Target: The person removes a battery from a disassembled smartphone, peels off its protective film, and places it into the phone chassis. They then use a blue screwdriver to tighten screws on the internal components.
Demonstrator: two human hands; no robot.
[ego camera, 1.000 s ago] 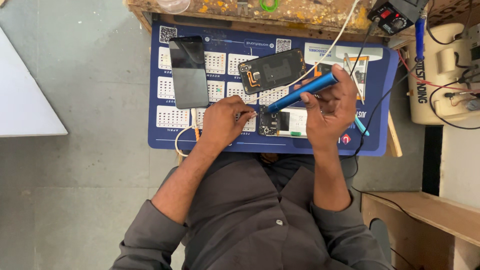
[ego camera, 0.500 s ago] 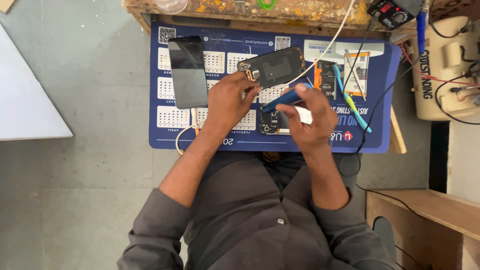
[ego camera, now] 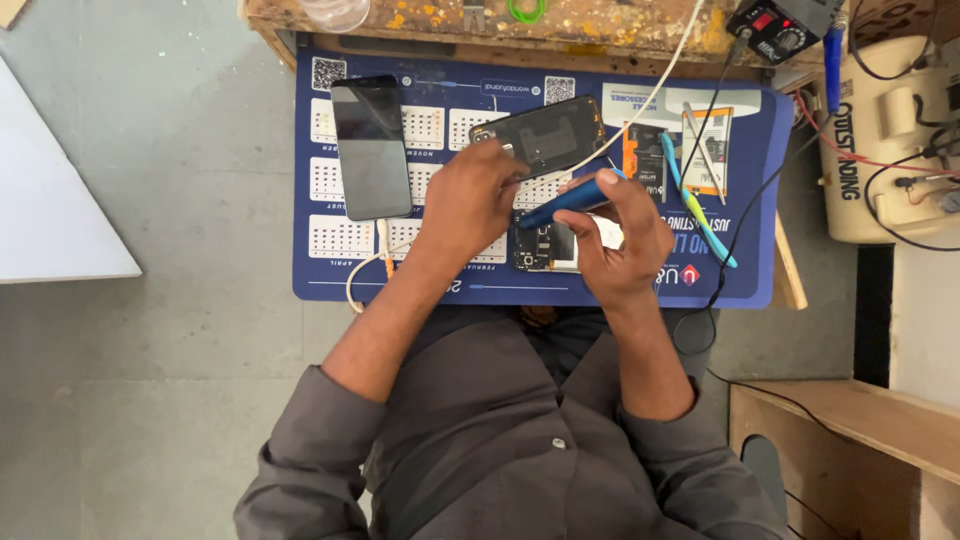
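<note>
Since the earlier frame the left hand (ego camera: 478, 200) has reached further up, its curled fingers now resting on the dark opened phone body (ego camera: 545, 135) on the blue mat (ego camera: 440, 275). The right hand (ego camera: 618, 238) grips the blue screwdriver (ego camera: 570, 200), tip angled down-left above the small circuit board (ego camera: 535, 247).

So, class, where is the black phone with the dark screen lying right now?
In the head view, the black phone with the dark screen lies on the left part of the blue work mat, apart from the left hand.
</note>
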